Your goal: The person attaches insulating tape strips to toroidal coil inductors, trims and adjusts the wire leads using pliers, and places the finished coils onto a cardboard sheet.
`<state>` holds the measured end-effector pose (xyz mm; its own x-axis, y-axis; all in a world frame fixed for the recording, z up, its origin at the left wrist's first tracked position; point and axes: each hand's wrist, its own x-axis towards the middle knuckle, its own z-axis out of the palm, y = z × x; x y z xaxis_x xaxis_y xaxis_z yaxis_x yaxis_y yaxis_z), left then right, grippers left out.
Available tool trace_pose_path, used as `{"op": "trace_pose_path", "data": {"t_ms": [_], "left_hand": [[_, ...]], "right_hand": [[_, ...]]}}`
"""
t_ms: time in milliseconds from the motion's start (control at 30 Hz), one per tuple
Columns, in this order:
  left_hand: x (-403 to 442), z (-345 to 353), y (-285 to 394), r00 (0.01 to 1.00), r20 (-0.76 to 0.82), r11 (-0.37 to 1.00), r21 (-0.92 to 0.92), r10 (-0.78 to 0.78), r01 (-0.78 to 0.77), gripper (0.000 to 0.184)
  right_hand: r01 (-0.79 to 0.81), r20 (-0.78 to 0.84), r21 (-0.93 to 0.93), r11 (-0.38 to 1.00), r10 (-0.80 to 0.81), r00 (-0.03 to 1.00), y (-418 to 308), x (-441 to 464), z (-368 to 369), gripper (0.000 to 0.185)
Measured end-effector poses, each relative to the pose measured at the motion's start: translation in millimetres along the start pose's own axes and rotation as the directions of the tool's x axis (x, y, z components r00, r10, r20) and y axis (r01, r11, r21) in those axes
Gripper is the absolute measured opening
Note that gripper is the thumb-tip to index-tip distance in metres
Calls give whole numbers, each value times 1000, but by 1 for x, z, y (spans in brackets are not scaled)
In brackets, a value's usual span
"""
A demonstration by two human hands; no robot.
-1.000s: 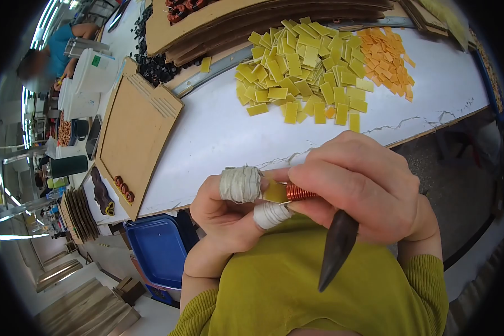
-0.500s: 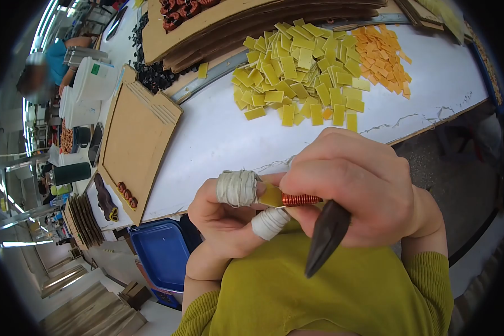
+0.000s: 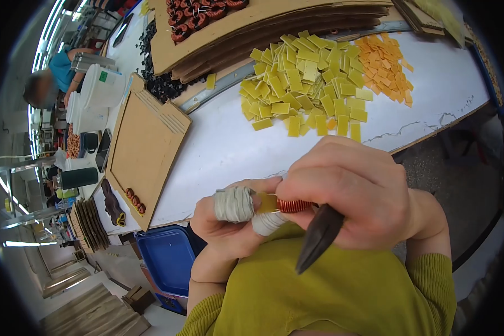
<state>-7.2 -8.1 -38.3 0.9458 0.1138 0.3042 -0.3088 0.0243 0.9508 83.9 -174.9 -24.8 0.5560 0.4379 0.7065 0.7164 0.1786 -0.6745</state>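
Note:
My left hand (image 3: 221,215), with pale tape around two of its digits, pinches a small yellow rectangular plate (image 3: 267,203). Right against that plate is a coil of copper-coloured wire (image 3: 294,206), gripped by the thumb and fingers of my right hand (image 3: 353,193). Out of the right hand, pointing down toward my lap, sticks a dark tapered tool (image 3: 319,238); it resembles closed plier jaws, but its other end is hidden in the palm. The fingers cover part of the coil and plate.
Beyond my hands lie a heap of yellow plates (image 3: 302,78) and a pile of orange pieces (image 3: 385,67). A cardboard tray (image 3: 143,145) holds several wound coils (image 3: 134,200). A blue bin (image 3: 165,260) stands below the table edge. Another person (image 3: 59,75) is at the far left.
The coil now sits closer to the taped fingers, and the wire ends beside the plate no longer show. Both hands keep their hold. The whole view has shifted slightly.

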Motion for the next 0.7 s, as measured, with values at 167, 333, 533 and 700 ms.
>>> {"op": "trace_pose_path", "data": {"t_ms": [167, 333, 533, 700], "left_hand": [[1, -4, -1, 998, 38, 989, 139, 53, -58, 35], [0, -7, 0, 997, 57, 974, 215, 60, -71, 31], [3, -6, -1, 984, 82, 942, 289, 156, -173, 31], [3, -2, -3, 983, 46, 946, 267, 177, -183, 35]], "right_hand": [[-49, 50, 7, 999, 48, 998, -3, 0, -5, 32], [-120, 42, -6, 993, 120, 992, -6, -3, -2, 32], [-155, -18, -9, 988, 155, 988, -7, -5, 3, 31], [-178, -46, 12, 984, 178, 983, -6, -7, 5, 30]]}}
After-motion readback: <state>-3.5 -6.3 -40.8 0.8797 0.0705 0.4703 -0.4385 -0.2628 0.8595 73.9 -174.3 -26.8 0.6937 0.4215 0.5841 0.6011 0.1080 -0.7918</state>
